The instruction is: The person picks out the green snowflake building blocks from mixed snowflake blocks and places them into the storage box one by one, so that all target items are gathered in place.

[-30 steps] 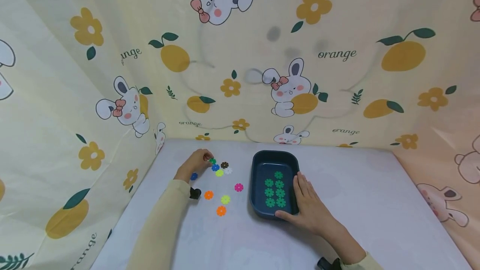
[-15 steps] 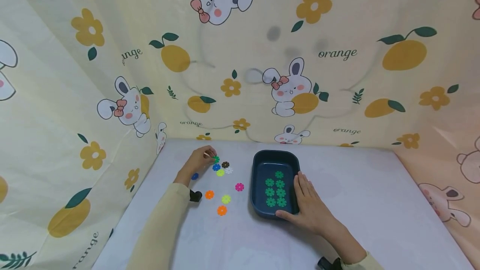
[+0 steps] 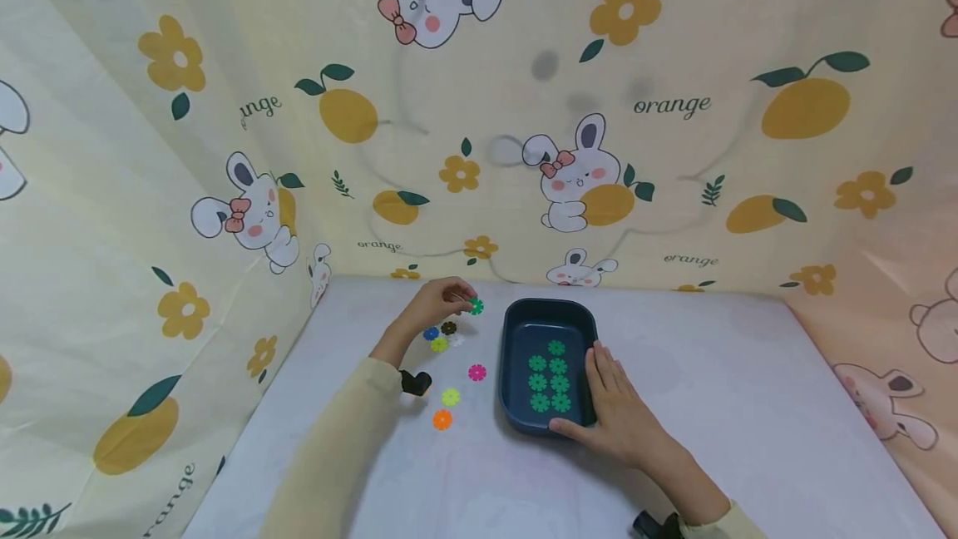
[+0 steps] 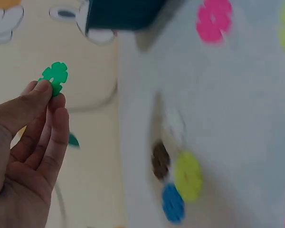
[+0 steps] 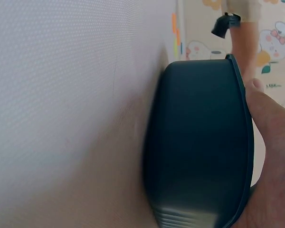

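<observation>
Between thumb and fingertips my left hand [image 3: 437, 303] pinches a green flower-shaped plastic disc [image 3: 476, 306], held above the table to the left of the dark blue tray [image 3: 511, 406]. The left wrist view shows the same green disc [image 4: 55, 76] upright at the fingertips. My right hand [image 3: 624, 418] rests against the tray's right side, fingers straight along the rim and thumb over the near corner. Inside the tray lie several green discs [image 3: 558, 366]. From the right wrist, the tray's outer wall [image 5: 199, 137] hides its inside.
Below my left hand, a blue disc [image 3: 431, 333], a brown disc [image 3: 448, 328], a yellow-green disc [image 3: 439, 344] and a white disc [image 3: 456, 340] lie clustered. Nearer are a pink disc [image 3: 476, 373], another yellow-green disc [image 3: 451, 397] and an orange disc [image 3: 442, 419]. A printed curtain [image 3: 674, 190] stands behind.
My left hand has lifted the green disc from beside the cluster and moved right with it, towards the tray. The right hand and the tray have stayed in place.
</observation>
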{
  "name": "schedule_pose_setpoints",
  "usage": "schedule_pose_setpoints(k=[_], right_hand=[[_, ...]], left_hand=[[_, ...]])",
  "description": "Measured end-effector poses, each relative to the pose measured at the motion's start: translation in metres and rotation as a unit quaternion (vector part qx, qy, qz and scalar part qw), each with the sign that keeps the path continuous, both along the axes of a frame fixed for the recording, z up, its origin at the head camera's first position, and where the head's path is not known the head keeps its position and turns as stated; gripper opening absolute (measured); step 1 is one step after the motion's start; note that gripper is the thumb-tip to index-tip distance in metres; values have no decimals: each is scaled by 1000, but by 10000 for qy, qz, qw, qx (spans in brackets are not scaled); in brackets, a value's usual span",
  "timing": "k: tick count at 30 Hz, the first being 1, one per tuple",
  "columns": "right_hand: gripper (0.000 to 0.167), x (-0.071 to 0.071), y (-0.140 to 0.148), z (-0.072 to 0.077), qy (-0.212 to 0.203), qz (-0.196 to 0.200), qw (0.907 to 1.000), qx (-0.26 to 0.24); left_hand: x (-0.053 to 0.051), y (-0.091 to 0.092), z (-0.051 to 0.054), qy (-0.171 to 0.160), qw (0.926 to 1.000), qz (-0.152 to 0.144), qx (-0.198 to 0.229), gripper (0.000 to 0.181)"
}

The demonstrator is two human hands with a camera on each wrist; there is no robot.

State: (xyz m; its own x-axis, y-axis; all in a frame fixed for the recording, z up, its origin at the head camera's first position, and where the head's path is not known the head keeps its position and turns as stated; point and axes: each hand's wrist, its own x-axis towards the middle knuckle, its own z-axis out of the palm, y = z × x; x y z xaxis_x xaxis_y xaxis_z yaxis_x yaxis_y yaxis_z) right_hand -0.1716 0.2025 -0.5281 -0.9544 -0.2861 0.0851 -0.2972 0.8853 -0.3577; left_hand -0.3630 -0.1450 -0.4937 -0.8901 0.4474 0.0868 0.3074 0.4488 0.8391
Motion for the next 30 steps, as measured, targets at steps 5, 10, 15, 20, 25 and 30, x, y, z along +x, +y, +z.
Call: schedule_pose_setpoints(k=[5, 10, 15, 20, 25, 30], right_hand=[[136, 0, 1, 0, -8, -4, 10000, 39], [135, 0, 1, 0, -30, -17, 10000, -13], [135, -1, 1, -3, -83, -15, 9999, -72], [135, -2, 0, -4, -108, -3, 9999, -38], [134, -2, 0, -4, -118, 33, 9999, -48], [134, -1, 0, -3, -58, 30, 10000, 1]], left_hand=[[0, 29, 8, 126, 9990, -422, -98, 17], [0, 55, 14, -47, 9970, -730, -270, 19], [-1, 77, 19, 25, 9914, -1142, -643, 17], [-5, 94, 21, 259, 9841, -1451, -994, 14], [-9, 108, 16, 364, 9747, -1665, -1444, 14], [-9, 121, 9, 270, 9661, -1776, -1853, 13]])
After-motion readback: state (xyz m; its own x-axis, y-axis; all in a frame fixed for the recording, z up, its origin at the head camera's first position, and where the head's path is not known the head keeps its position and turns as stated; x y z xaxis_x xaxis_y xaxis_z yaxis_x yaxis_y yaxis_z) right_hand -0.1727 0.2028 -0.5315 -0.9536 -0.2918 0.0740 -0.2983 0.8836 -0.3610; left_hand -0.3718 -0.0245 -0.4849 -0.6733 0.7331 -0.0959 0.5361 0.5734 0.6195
